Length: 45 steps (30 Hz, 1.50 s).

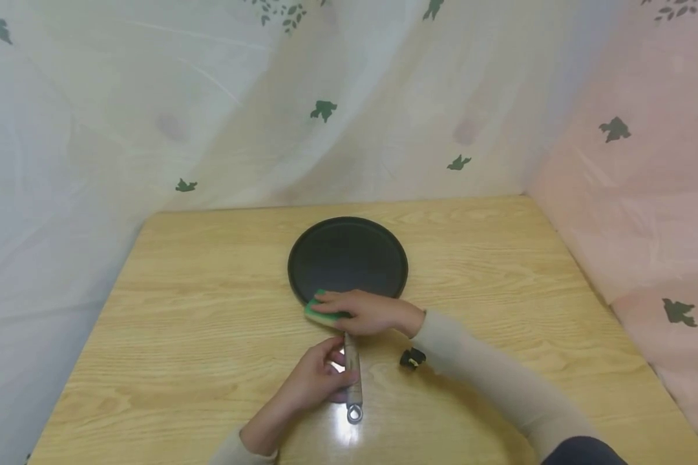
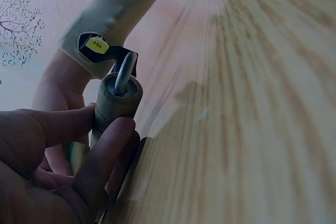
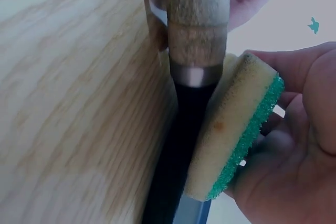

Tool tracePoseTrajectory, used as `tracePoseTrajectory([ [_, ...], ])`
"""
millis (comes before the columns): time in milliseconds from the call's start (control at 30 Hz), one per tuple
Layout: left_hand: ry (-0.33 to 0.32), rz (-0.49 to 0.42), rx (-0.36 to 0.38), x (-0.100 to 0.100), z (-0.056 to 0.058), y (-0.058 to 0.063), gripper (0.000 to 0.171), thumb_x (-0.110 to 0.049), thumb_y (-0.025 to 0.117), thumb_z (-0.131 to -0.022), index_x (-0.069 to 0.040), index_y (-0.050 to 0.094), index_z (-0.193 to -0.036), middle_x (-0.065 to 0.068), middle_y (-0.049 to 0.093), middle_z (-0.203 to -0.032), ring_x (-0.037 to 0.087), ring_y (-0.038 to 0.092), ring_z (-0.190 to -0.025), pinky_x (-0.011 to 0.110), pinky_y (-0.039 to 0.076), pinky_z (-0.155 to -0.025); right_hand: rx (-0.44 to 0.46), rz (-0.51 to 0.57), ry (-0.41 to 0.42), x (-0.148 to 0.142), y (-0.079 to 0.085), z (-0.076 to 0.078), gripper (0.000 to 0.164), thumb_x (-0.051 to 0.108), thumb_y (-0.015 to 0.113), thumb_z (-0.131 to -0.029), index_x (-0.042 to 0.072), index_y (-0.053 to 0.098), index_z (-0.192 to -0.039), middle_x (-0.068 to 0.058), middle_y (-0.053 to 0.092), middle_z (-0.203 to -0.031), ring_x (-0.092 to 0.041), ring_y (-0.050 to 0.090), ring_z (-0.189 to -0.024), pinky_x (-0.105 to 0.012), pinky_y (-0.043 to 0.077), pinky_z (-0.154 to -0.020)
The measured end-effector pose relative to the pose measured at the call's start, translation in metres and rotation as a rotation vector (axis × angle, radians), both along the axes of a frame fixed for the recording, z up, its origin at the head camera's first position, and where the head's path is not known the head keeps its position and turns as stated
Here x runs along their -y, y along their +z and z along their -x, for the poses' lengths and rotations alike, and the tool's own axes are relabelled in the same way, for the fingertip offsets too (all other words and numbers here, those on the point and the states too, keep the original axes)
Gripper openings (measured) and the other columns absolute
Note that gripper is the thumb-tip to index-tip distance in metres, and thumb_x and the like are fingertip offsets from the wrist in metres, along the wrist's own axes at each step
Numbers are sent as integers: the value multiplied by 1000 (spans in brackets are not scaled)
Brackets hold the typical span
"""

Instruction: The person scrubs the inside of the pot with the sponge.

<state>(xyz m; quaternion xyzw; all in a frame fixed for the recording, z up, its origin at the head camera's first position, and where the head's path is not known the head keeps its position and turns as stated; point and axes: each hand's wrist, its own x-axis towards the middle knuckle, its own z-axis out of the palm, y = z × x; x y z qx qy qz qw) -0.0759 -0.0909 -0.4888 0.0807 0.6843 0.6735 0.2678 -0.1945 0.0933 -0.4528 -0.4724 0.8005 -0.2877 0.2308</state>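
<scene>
A round black frying pan lies on the table, its wooden handle pointing toward me. My left hand grips that handle between thumb and fingers, near the metal hanging ring at its end. In my right hand is a sponge with a cream foam side and a green scouring side. The foam faces the pan at its near rim, close beside where the handle joins. Fingers lie over the green side, and the right palm is partly turned to the right wrist view.
The wood-grain table stretches out on both sides of the pan. A small black clip with a yellow label shows at the right sleeve. Pale cloth with green bird and leaf prints hangs behind and beside the table.
</scene>
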Motion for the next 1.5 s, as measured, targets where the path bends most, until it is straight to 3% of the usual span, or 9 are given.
tracePoseTrajectory([
  [167, 5, 4, 6, 0, -1, 0, 82, 1, 76, -93, 19, 25, -155, 19, 59, -114, 16, 66, -79, 41, 71, -70, -3, 4, -32, 10, -2, -1, 55, 10, 53, -107, 10, 43, -161, -19, 31, -168, -32, 23, -158, -49, 24, -133],
  [467, 33, -23, 0, -3, 0, -1, 76, 5, 75, -91, 17, 33, -153, 18, 58, -108, 15, 66, -72, 40, 71, -67, 5, -21, -86, 29, 1, 0, 56, 13, 50, -108, 7, 38, -163, -20, 25, -170, -36, 19, -159, -56, 18, -134],
  [833, 35, -33, -9, -3, 0, -1, 77, 5, 75, -91, 20, 30, -152, 18, 57, -108, 15, 64, -74, 41, 71, -68, 6, -67, -163, 49, 2, 8, 58, 17, 53, -109, 11, 36, -164, -20, 23, -171, -38, 19, -158, -51, 19, -134],
  [1067, 33, -25, -7, -2, 0, -1, 76, 5, 75, -91, 21, 32, -151, 18, 58, -108, 15, 65, -75, 40, 71, -67, 14, -73, -175, 57, 5, 15, 60, 19, 55, -109, 8, 34, -164, -22, 23, -171, -41, 20, -157, -53, 21, -134],
  [1500, 23, -37, 3, -3, -2, 2, 78, 6, 74, -91, 20, 29, -153, 17, 60, -107, 15, 67, -76, 41, 71, -67, -1, -77, -220, 66, 3, 23, 61, 23, 56, -109, 12, 35, -165, -20, 24, -171, -40, 22, -157, -51, 20, -134],
])
